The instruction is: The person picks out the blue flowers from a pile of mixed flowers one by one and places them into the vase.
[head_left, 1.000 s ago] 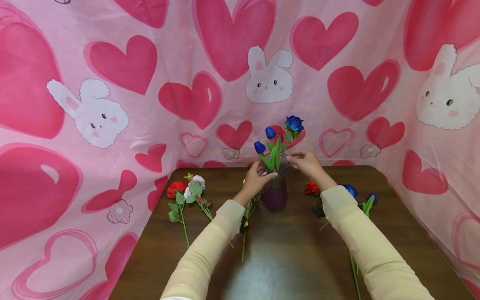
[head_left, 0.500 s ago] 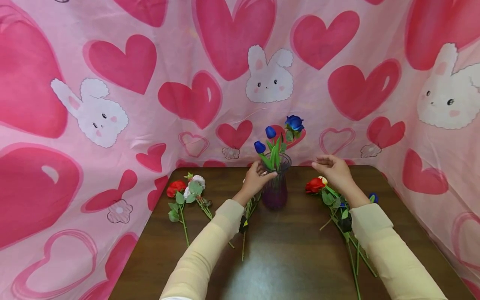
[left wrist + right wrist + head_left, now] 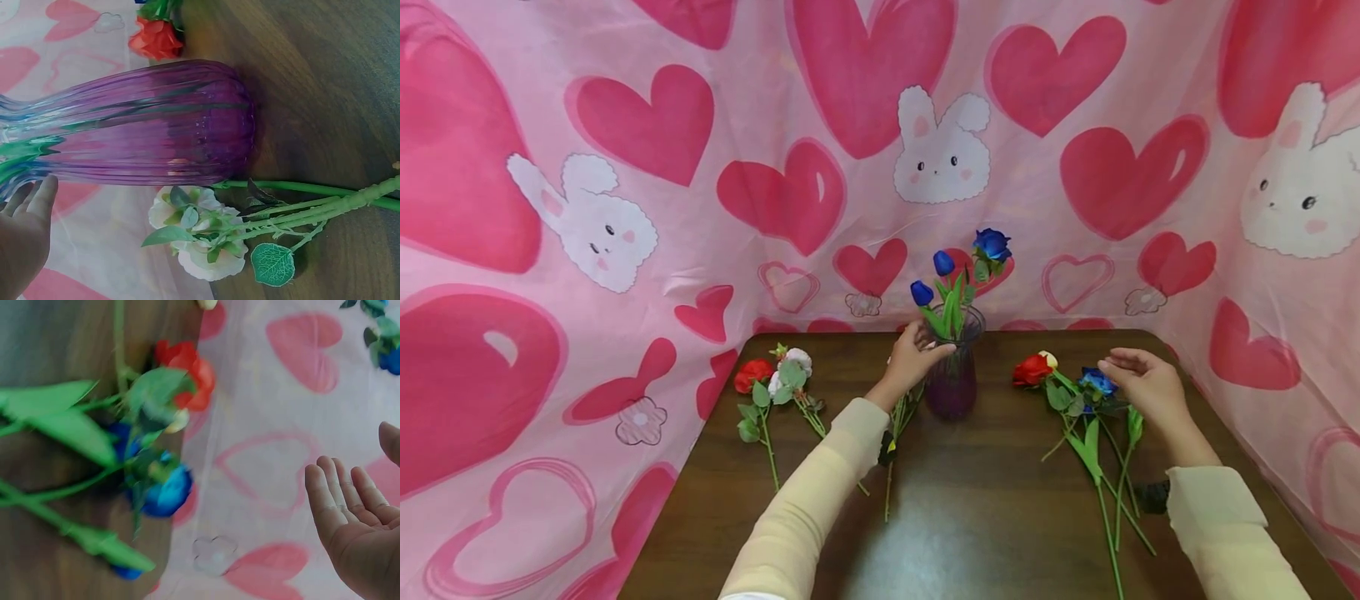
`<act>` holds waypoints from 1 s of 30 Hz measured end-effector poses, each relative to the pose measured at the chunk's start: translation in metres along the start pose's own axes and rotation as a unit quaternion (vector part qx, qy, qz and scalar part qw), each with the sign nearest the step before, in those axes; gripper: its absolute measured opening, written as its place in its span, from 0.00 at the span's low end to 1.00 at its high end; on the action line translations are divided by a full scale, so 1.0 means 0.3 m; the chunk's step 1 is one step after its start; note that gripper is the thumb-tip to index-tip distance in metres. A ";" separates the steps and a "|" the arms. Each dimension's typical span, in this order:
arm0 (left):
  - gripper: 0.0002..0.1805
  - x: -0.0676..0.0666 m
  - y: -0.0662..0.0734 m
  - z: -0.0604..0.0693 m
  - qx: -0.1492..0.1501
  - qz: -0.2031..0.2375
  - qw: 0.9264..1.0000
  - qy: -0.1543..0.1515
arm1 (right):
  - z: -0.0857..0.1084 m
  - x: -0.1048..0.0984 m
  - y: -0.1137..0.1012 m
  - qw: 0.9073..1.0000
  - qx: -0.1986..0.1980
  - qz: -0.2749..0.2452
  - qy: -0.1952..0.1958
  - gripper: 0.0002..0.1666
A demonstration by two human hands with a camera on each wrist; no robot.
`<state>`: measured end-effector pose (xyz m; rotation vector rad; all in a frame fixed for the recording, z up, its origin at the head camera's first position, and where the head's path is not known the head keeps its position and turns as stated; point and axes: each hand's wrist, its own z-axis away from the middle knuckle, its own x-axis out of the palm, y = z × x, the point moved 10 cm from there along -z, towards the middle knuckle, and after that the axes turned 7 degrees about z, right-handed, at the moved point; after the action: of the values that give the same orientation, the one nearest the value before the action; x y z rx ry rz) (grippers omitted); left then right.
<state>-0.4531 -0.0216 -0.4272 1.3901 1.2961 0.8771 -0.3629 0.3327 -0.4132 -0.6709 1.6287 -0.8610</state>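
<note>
A purple ribbed glass vase stands upright near the table's back edge. Two blue tulips and a blue rose rise from its mouth. My left hand grips the vase's neck from the left, thumb across the front; in the left wrist view only part of that hand shows beside the glass. On the right, my right hand hovers over a group of loose flowers, nearest a lying blue rose. In the right wrist view its fingers are extended, holding nothing.
Red rose and green stems lie on the right of the wooden table. A red rose and white flowers lie on the left. More stems lie beside the vase. Behind hangs a pink heart-patterned cloth.
My right hand has left the vase's rim and moved right and down, over the loose flowers on the right. The left hand has stayed at the vase.
</note>
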 end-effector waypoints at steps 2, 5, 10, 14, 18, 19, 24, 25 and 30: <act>0.38 0.001 -0.001 -0.002 0.001 0.003 1.000 0.000 | 0.016 -0.011 0.045 1.000 0.011 0.000 0.000 0.37; 0.38 0.002 -0.003 -0.003 0.002 0.006 1.000 -0.002 | 0.043 -0.015 0.106 1.000 0.024 0.013 -0.006 0.37; 0.38 0.007 0.001 -0.003 0.005 0.007 1.000 -0.006 | 0.080 -0.018 0.197 0.995 0.050 0.081 -0.004 0.38; 0.36 0.004 0.001 -0.001 0.006 0.002 1.000 -0.002 | 0.098 -0.014 0.258 0.989 0.068 0.132 -0.009 0.39; 0.35 0.001 0.002 -0.001 0.010 -0.003 1.000 0.000 | 0.114 -0.004 0.325 0.983 0.101 0.148 -0.032 0.40; 0.35 0.002 0.004 -0.001 0.011 -0.003 1.000 0.000 | 0.121 -0.001 0.342 0.982 0.113 0.146 -0.040 0.40; 0.34 0.003 0.010 0.000 0.016 0.002 1.000 -0.002 | 0.156 0.024 0.386 0.974 0.136 0.156 -0.087 0.39; 0.34 0.003 0.010 0.000 0.016 0.002 1.000 -0.003 | 0.163 0.032 0.389 0.973 0.135 0.158 -0.098 0.38; 0.35 0.004 0.003 0.002 0.010 0.002 1.000 -0.003 | 0.181 0.072 0.424 0.966 0.144 0.163 -0.142 0.31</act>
<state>-0.4522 -0.0204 -0.4265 1.4096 1.3020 0.8644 -0.3129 0.3780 -0.5358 -0.2933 1.2770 -0.7051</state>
